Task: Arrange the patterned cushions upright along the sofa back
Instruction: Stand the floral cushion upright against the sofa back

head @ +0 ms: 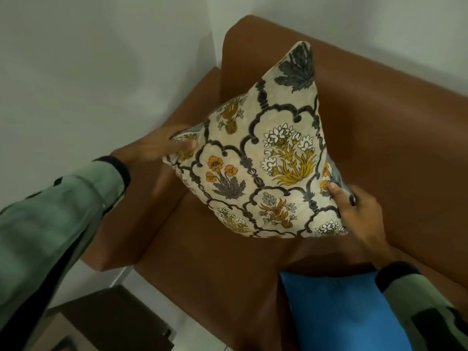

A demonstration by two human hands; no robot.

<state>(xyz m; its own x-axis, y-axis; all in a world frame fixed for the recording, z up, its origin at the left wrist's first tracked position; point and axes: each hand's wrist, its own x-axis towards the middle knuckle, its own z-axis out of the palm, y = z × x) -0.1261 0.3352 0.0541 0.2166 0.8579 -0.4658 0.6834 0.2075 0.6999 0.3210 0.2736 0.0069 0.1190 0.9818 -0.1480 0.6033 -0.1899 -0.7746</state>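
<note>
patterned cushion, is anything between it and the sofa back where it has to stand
Nothing visible does. The patterned cushion, held by the left hand and right hand, hangs over bare seat in front of the sofa back. The blue cushion lies nearer the camera, out of the path.

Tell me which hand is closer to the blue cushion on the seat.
Right. The right hand grips the patterned cushion's lower right corner, just above the blue cushion. The left hand holds the opposite corner, over the sofa's armrest.
</note>
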